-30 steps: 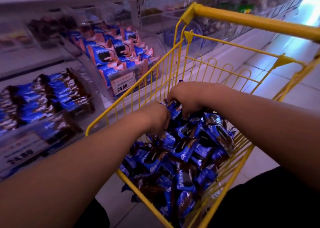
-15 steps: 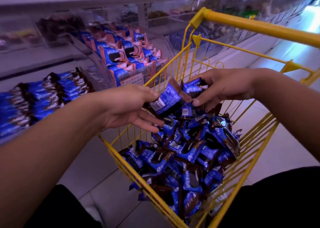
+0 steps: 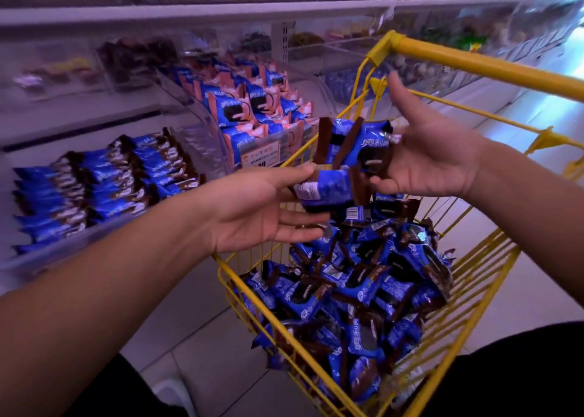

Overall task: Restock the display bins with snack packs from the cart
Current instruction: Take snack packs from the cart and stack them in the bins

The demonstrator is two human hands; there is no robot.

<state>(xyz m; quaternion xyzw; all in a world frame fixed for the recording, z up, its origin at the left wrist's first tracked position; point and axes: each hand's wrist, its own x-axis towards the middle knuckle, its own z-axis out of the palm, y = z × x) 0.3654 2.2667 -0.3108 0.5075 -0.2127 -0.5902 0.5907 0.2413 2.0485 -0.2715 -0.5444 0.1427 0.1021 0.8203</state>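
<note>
Hands (image 3: 262, 209) (image 3: 433, 160) each grip blue snack packs (image 3: 354, 144) above the cart (image 3: 493, 68)

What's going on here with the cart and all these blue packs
A person is restocking snacks. Their right hand and left hand hold a few blue snack packs between them above the yellow cart, which is full of the same packs. The matching display bin sits to the left, already well stocked.
</note>
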